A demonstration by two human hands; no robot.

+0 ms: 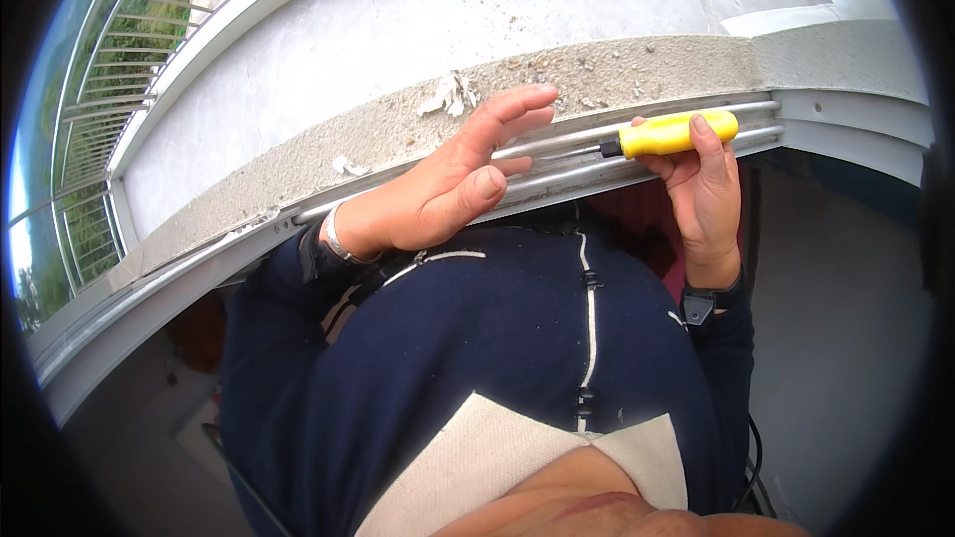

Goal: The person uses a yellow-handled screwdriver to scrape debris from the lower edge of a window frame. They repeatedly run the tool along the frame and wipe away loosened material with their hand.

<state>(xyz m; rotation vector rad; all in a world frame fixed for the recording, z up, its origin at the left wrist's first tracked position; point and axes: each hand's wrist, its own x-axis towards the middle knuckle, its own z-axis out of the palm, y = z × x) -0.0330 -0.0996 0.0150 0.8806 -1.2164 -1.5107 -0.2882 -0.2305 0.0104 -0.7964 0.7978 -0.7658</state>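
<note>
My right hand [701, 179] holds a screwdriver [675, 133] by its yellow handle, which has a black collar. The thumb presses along the handle's near side. Its thin shank points left, low over the metal track rails [597, 177] of a sliding window frame. My left hand [459, 171] is raised over the same rails with fingers spread and curved, holding nothing. The screwdriver's tip is close to the lower fingers of that hand; I cannot tell whether they touch. White peeled scraps [450, 95] lie on the rough concrete ledge [671, 63] just beyond the left hand.
Past the ledge lies a pale, smooth slab [336, 52] with scattered crumbs. A metal railing [123, 60] bounds it at the left, with greenery outside. A white frame corner [843, 101] stands at the right. Another pale scrap [347, 165] sits near the track's left part.
</note>
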